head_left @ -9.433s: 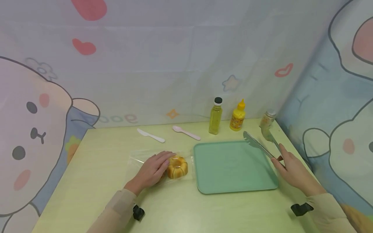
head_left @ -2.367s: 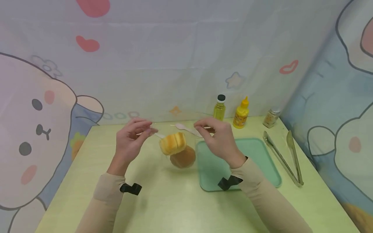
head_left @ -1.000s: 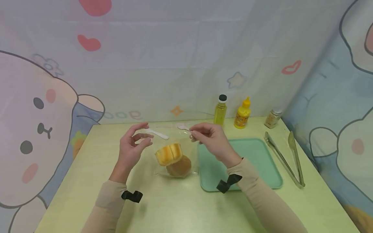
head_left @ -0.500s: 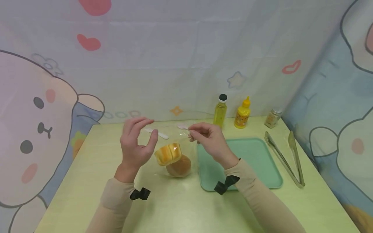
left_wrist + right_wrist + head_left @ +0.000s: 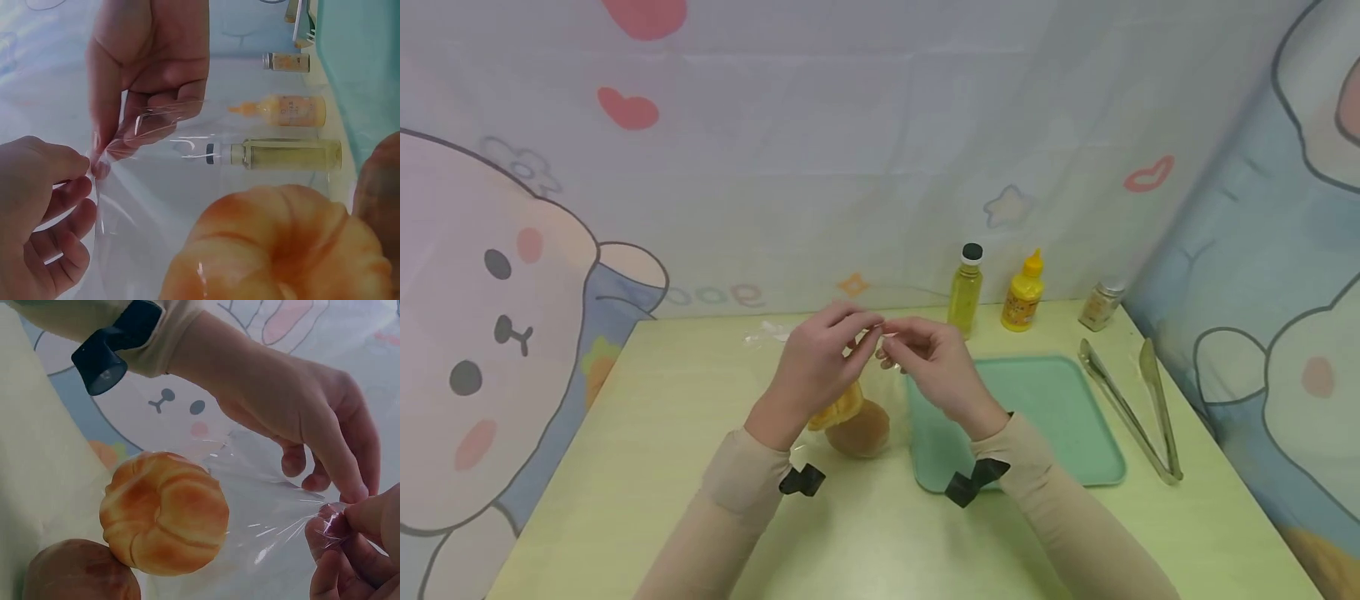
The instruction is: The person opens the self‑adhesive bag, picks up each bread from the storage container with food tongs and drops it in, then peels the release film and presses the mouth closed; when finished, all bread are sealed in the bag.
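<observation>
A clear plastic bag (image 5: 262, 540) holds a golden ring-shaped bread (image 5: 165, 515) and a round brown bun (image 5: 859, 429). My right hand (image 5: 942, 367) pinches the gathered film at the top of the bag. Right beside it, my left hand (image 5: 816, 362) has thumb and forefinger pinched on the same film, the fingertips of both hands meeting. In the right wrist view, creases run from the pinched film down toward the ring bread. Seen from above, the left hand partly hides the ring bread. The bun sits lower, against the ring bread.
A green tray (image 5: 1037, 433) lies under and right of the right forearm, with metal tongs (image 5: 1131, 417) spread at its right. Along the back stand an oil bottle (image 5: 965, 292), a yellow squeeze bottle (image 5: 1023, 293) and a small jar (image 5: 1102, 305). Patterned cloth covers the walls.
The right hand earlier held the tongs, now lying on the table. Both hands raised the bag's top; the left then let go, opened, and moved right to pinch film beside the right hand.
</observation>
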Motion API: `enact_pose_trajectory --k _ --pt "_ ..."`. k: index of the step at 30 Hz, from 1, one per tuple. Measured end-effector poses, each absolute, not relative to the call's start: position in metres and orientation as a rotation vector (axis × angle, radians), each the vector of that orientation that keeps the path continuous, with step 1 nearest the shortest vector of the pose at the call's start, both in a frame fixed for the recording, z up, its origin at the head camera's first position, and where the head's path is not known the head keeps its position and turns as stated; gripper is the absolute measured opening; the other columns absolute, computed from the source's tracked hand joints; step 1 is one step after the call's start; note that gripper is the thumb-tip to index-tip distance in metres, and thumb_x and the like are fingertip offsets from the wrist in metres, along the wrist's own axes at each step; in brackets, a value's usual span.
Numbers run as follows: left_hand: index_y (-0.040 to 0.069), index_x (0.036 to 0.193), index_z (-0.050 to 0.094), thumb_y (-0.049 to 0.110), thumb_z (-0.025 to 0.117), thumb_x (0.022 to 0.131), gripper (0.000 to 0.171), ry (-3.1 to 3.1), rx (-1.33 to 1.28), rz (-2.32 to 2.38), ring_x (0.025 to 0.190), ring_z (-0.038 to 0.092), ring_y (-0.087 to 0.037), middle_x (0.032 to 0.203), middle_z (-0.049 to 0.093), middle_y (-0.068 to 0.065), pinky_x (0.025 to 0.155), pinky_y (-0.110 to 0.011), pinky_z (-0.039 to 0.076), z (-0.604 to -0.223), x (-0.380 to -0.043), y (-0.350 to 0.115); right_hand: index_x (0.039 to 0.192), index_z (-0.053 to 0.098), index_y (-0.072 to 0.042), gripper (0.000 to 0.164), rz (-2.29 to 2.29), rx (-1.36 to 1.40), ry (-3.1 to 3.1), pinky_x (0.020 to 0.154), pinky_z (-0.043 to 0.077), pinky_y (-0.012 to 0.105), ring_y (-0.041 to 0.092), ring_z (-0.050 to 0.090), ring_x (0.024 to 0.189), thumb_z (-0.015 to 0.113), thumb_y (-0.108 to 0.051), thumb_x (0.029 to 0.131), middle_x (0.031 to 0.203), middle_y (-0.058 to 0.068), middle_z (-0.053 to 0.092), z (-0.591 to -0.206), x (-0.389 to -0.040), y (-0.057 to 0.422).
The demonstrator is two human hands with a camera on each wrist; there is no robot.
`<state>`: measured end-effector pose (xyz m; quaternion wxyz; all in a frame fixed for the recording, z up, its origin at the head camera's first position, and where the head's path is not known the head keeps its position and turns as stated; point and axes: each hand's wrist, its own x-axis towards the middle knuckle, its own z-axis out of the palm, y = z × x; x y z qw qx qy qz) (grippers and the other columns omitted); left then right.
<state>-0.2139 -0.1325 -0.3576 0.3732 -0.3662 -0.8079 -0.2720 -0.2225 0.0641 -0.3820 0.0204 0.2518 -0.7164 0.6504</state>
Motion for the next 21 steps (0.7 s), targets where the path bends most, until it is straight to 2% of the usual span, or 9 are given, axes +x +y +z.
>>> enact_pose_trajectory --k 4,10,16,21 --pt "0.005 0.101 0.080 0.004 0.076 0.094 0.009 -2.077 -0.934 -0.627 0.067 0.060 -0.016 0.094 0.070 -0.005 0.059 -0.028 0.052 -0.356 -0.216 -0.129 0.129 0.073 -0.001 0.027 1.927 0.825 -2.250 0.076 0.058 0.028 0.022 0.075 0.081 0.066 -0.007 0.104 0.098 0.026 0.075 -0.380 -0.221 0.065" --pt "0.008 0.096 0.081 0.009 0.075 0.092 0.007 -2.054 -0.931 -0.498 0.061 0.059 -0.016 0.089 0.070 -0.003 0.051 -0.027 0.049 -0.352 -0.217 -0.126 0.129 0.073 0.000 0.027 1.757 0.894 -2.261 0.076 0.062 0.034 0.027 0.076 0.082 0.064 -0.005 0.104 0.097 0.013 0.078 -0.380 -0.221 0.066" --pt "0.009 0.085 0.079 0.005 0.073 0.088 0.008 -2.050 -0.917 -0.399 0.059 0.059 -0.014 0.083 0.070 0.000 0.048 -0.025 0.047 -0.348 -0.216 -0.123 0.127 0.073 0.000 0.026 1.575 0.934 -2.286 0.072 0.063 0.031 0.028 0.075 0.079 0.063 -0.003 0.103 0.094 0.010 0.078 -0.380 -0.219 0.065" --pt "0.009 0.078 0.076 0.001 0.071 0.083 0.011 -2.047 -0.894 -0.335 0.054 0.055 -0.014 0.078 0.067 0.001 0.044 -0.025 0.044 -0.346 -0.218 -0.121 0.123 0.074 0.002 0.024 1.525 0.949 -2.282 0.070 0.062 0.031 0.023 0.074 0.076 0.063 -0.002 0.103 0.092 0.009 0.078 -0.381 -0.218 0.064"
